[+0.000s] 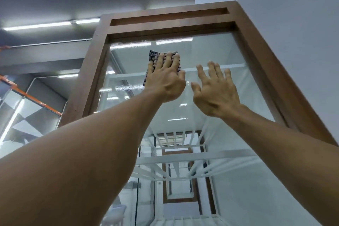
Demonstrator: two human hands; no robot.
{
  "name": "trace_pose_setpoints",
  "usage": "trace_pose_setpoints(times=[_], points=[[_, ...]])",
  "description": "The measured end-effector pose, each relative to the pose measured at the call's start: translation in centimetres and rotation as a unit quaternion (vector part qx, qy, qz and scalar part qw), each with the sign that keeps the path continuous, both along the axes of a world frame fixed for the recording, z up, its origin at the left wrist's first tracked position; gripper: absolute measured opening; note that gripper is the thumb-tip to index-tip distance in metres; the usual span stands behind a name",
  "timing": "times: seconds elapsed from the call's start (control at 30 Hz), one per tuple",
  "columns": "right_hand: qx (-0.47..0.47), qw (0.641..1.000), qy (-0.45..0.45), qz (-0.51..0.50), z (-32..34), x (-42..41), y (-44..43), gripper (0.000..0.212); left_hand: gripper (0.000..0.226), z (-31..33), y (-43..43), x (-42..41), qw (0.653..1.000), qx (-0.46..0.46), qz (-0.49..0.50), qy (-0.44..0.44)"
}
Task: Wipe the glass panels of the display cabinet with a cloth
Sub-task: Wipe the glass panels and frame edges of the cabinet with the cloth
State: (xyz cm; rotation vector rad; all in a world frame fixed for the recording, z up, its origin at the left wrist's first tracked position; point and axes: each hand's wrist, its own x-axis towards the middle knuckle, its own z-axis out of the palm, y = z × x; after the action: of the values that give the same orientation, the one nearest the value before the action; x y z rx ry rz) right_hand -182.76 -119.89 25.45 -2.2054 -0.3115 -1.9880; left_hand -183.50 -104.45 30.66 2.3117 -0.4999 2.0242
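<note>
A tall display cabinet with a brown wooden frame (95, 71) rises in front of me, seen from below. Its front glass panel (211, 49) shows reflections and faint wipe streaks. My left hand (165, 77) presses a dark patterned cloth (153, 56) flat against the upper part of the glass, fingers straight. My right hand (214, 90) is beside it, fingers spread, palm toward the glass; whether it touches the pane is unclear. Most of the cloth is hidden under my left hand.
White shelves (192, 158) sit inside the cabinet. A white wall (293, 24) is on the right. Another glass case with an orange frame (36, 101) stands at the left. Ceiling tube lights (36, 25) run overhead.
</note>
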Motion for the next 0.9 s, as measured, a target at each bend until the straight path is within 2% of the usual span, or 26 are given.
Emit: trace_pose_setpoints(times=[0.17, 0.4, 0.67, 0.9], points=[[-0.018, 1.0, 0.016, -0.001, 0.0, -0.5, -2.8, 0.064, 0.064, -0.3, -3.9, 0.0, 0.999, 0.039, -0.004, 0.015], [0.054, 0.998, 0.001, 0.029, -2.3, -0.1, -6.3, 0.066, 0.063, 0.9, -8.4, 0.2, 0.997, 0.072, -0.003, 0.021], [0.075, 0.994, -0.018, 0.078, -7.0, 0.5, -7.6, 0.07, 0.063, 1.9, -15.9, 0.2, 0.99, 0.137, -0.003, 0.03], [0.038, 0.996, 0.003, 0.077, -10.2, 0.2, -8.4, 0.074, 0.06, -2.0, -13.5, -0.2, 0.971, 0.237, -0.006, 0.026]])
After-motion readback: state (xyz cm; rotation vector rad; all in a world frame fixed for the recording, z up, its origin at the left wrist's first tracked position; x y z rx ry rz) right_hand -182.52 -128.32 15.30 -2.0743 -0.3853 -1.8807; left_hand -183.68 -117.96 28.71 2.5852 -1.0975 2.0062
